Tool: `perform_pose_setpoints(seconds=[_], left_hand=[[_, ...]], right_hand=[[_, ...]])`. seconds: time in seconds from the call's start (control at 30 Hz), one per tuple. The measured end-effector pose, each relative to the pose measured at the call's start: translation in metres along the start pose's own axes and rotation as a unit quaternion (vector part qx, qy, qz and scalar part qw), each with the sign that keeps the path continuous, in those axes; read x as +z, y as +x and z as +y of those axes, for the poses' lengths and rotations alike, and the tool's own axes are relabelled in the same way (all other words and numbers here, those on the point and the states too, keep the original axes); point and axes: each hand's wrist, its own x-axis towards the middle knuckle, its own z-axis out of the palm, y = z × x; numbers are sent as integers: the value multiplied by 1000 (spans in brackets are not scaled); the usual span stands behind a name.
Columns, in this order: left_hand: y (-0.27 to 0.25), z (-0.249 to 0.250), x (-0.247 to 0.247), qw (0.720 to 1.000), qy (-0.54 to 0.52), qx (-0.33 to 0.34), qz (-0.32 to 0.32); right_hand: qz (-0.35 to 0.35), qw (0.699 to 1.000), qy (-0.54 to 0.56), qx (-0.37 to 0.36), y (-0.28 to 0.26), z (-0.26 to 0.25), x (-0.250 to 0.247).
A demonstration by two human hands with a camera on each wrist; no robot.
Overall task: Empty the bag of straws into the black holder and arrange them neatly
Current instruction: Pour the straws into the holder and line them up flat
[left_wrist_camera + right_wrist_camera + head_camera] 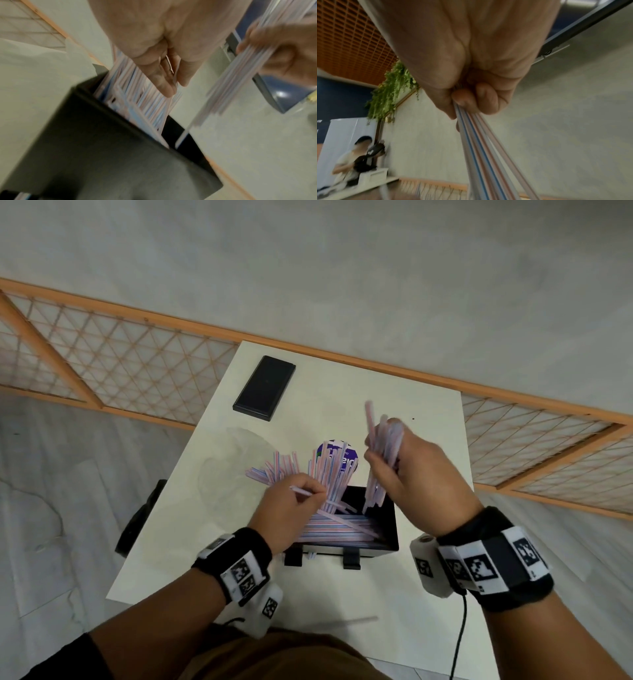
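A: R hand [416, 470] — what's the grip doing?
B: Fist closed round a bundle of straws [380, 460], held near upright w/ lower ends dipping into the black holder [387, 529]. My guess: standing them on end lets the tips level out before they're laid down.

A: And the L hand [291, 508]?
B: Pinching a single straw [301, 491] btwn thumb & fingers in the head view, other fingers against the fanned straws [325, 470] leaning out of the holder's far-left corner. Left wrist view is blurry; fingers look fairly straight there, pressing the fan. Prob. steadying that lot so it doesn't spill while the R bundle goes in.

A: Where's the rest?
B: A layer of straws [339, 530] lies flat along the holder's near side — already neat-ish. The fan sticks up & splays, so arranging isn't done imo.

A: The bag?
B: Clear bag [236, 460] lies crumpled on the counter [205, 542], left of the holder; looks emptied, can't be sure. Purple-labelled thing [337, 455] just behind the holder — can't tell what. Black box [265, 386] far back, well apart. One stray straw [346, 622] on the counter's near edge — needs collecting.
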Motion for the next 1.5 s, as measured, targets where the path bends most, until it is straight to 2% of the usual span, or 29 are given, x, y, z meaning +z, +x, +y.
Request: perform_pose_setpoints(seconds=[0.1, 0.23, 0.33, 0.4, 0.5, 0.6, 0.77, 0.87, 0.97, 1.1, 1.2, 1.33, 1.43, 1.5], left_hand=[[-12, 15, -24, 996, -73, 22, 46], [-28, 34, -56, 972, -201, 19, 119], [-37, 43, -74, 960, -213, 38, 180], [-41, 46, -81, 957, -201, 59, 199], [-43, 43, -79, 966, -174, 54, 185], [-40, 33, -66, 975, -142, 39, 168], [-28, 21, -54, 956, -206, -7, 207], [-25, 17, -51, 943, -259, -33, 205], [-25, 13, -42, 955, -237, -41, 172], [-22, 8, -21, 975, -179, -54, 123], [-21, 2, -11, 989, -100, -52, 91], [-23, -3, -14, 991, -43, -37, 124], [-28, -2, -22, 991, 22, -4, 134], [-32, -2, -27, 987, 55, 26, 146]], right_hand=[[-95, 995, -40, -9, -2, 0, 23], [-197, 974, -110, -4, -3, -8, 70], [-244, 958, -151, -4, 0, -10, 100], [-263, 951, -161, 5, 2, -11, 115], [-253, 953, -167, 11, 5, -10, 132], [-233, 963, -129, 28, 3, -1, 141], [-183, 981, -51, 24, -18, 20, 131], [-121, 993, 5, -4, -39, 32, 114], [-40, 997, 63, 2, -57, 45, 97], [29, 989, 129, 58, -64, 60, 86], [71, 967, 217, 114, -62, 62, 90], [94, 910, 366, 170, -58, 58, 96], [26, 857, 484, 177, -51, 43, 97], [-58, 843, 507, 171, -44, 30, 97]])
